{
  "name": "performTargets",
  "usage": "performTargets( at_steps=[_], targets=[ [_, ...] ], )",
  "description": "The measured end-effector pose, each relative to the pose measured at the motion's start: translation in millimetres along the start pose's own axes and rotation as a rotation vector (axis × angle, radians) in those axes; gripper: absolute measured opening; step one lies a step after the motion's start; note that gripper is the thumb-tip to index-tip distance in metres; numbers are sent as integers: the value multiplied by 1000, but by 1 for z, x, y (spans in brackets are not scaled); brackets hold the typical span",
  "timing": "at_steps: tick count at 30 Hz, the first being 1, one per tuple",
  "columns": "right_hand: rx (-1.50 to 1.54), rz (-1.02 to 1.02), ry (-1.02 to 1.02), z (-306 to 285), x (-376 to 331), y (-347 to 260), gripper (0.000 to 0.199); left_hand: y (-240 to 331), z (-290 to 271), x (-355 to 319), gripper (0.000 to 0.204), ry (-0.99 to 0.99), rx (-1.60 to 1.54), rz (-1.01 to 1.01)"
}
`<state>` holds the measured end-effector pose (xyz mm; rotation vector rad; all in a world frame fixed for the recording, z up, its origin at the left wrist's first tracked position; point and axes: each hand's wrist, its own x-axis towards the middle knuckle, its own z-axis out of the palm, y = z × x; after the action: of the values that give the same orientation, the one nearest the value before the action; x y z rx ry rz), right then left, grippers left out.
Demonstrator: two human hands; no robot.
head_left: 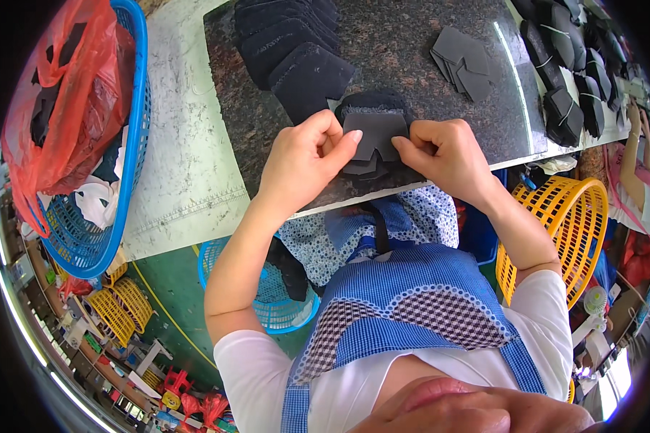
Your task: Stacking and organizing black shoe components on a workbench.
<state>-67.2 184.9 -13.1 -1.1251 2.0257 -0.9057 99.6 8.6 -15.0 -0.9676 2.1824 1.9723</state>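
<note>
At the near edge of the dark stone slab, my left hand (305, 160) and my right hand (446, 155) face each other with curled fingers. Between them lies a dark grey foam-like piece (373, 132) with a notch in its lower edge. My left thumb and fingers pinch its left edge, and my right thumb and fingers close at its right edge. Beneath and behind it shows a black fuzzy fabric piece (374, 101). More notched grey pieces lie under its lower end. Beyond my left hand, a row of overlapping black fabric pieces (312, 76) runs away from me.
A small pile of grey notched pieces (464, 63) lies at the slab's right. Tied black bundles (562, 119) line the far right. A blue basket (139, 94) with a red plastic bag (87, 123) stands left. A yellow basket (556, 224) is right, below the table; another person works beyond.
</note>
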Motion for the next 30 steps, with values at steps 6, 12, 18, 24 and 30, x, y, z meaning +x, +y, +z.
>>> performTargets(
  at_steps=[6, 12, 18, 24, 30],
  targets=[
    [201, -110, 142, -34, 34, 0, 31, -25, -34, -3, 36, 670, 347, 335],
    [-365, -532, 218, 2, 100, -15, 29, -22, -28, 20, 39, 595, 314, 424],
    [565, -84, -136, -34, 0, -40, 30, 17, -3, -35, 36, 338, 58, 618],
    [103, -100, 324, -67, 1, 34, 27, 13, 0, -4, 37, 329, 244, 406],
    [-545, -447, 490, -94, 64, 83, 36, 49, 72, 53, 53, -107, 791, 1113]
  ],
)
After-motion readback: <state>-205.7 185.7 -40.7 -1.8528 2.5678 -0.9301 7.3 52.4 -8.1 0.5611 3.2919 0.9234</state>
